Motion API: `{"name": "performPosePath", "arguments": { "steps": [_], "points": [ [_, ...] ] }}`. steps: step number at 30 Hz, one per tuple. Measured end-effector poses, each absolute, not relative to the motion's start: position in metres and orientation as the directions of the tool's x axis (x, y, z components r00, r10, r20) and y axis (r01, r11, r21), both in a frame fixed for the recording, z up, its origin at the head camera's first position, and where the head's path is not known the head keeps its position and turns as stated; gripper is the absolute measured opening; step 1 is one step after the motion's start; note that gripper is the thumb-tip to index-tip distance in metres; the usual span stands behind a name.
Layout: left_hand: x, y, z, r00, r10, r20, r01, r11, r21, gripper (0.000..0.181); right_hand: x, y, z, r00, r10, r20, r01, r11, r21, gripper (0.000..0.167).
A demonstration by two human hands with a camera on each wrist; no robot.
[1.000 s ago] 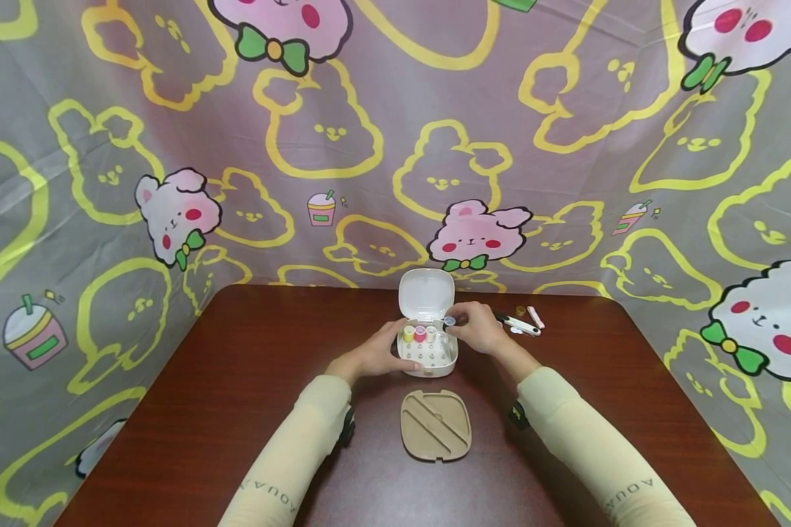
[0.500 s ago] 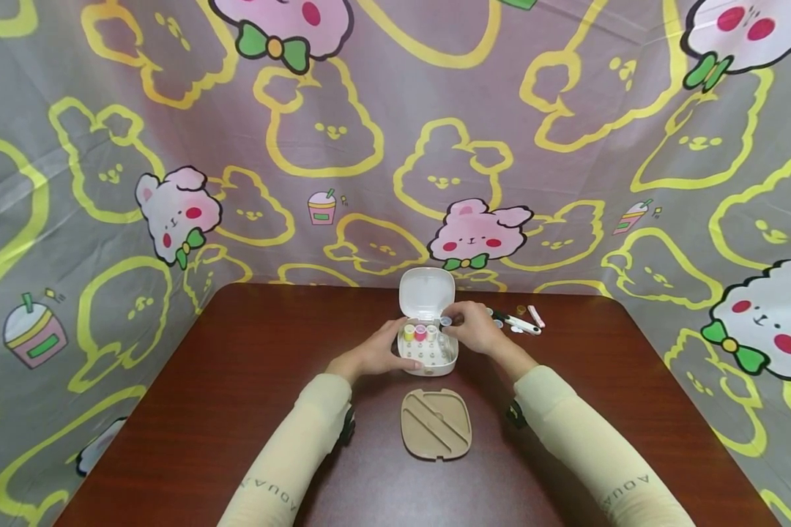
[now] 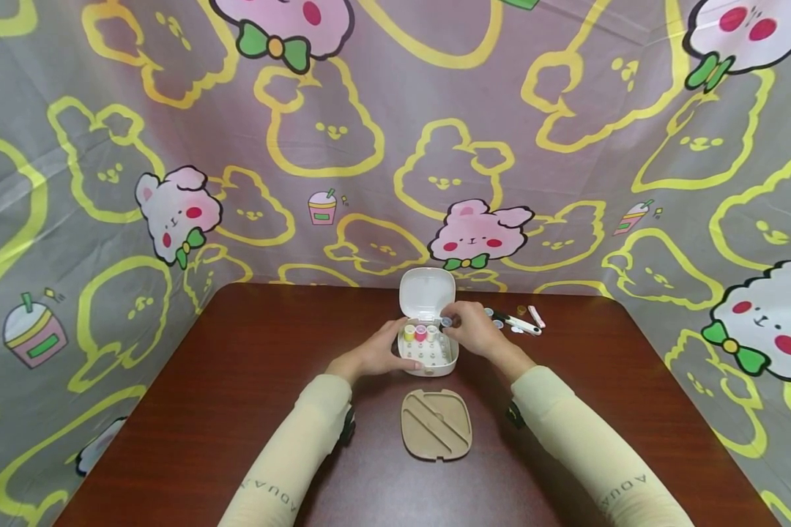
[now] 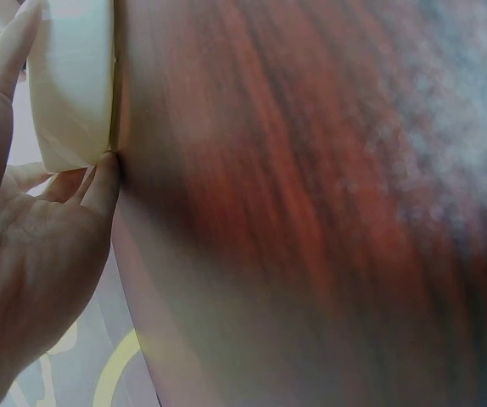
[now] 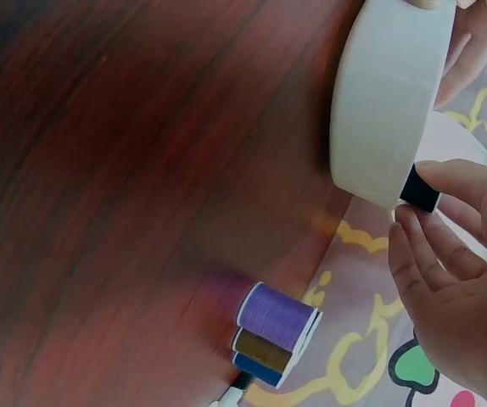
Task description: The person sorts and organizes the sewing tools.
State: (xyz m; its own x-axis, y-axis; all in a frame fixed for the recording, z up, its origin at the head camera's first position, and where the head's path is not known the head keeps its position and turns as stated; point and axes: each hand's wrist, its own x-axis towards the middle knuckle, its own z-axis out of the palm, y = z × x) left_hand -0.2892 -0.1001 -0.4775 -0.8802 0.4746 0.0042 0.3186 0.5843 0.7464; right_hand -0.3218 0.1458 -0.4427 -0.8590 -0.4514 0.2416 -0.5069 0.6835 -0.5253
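Note:
A white sewing box [image 3: 428, 371] stands on the table with its lid [image 3: 427, 294] raised. Inside, yellow, pink [image 3: 420, 334] and white thread spools line the back row, with rows of small pegs in front. My left hand [image 3: 374, 353] grips the box's left side, thumb at the front; in the left wrist view its fingertips touch the box wall [image 4: 74, 93]. At the back right corner, my right hand [image 3: 477, 329] pinches a black thread spool [image 5: 419, 191] between thumb and fingers. The spool's lower end is hidden behind the box wall in the right wrist view.
Purple [image 5: 277, 318], brown [image 5: 263, 346] and blue [image 5: 258, 370] spools stand right of the box. Beside them lie a black-and-white tool [image 3: 524, 326] and a small pink-and-white item [image 3: 536, 316]. A tan grooved tray [image 3: 437, 424] lies in front of the box.
My right hand has moved slightly left with the black spool, into the box's back right corner. Loose spools behind that hand now show more. My left hand stays on the box.

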Motion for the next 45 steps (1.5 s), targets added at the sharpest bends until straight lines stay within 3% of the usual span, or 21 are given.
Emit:
{"name": "performPosePath", "arguments": {
  "steps": [20,36,45],
  "points": [
    [-0.2876,-0.1003,-0.4775,-0.891,0.451,-0.046,0.275,0.618,0.736,0.105,-0.3221,0.1435,-0.4506,-0.853,-0.474,0.218,-0.521,0.768,-0.372,0.020],
    [-0.2885,-0.1004,-0.4772,-0.887,0.460,-0.038,0.287,0.615,0.734,0.105,-0.3199,0.1430,-0.4513,-0.815,-0.498,0.296,-0.567,0.792,-0.228,0.020],
    [-0.2888,-0.1004,-0.4781,-0.886,0.462,-0.027,0.295,0.609,0.737,0.104,-0.3200,0.1421,-0.4529,-0.817,-0.506,0.278,-0.568,0.789,-0.234,0.020]
  ]
}}
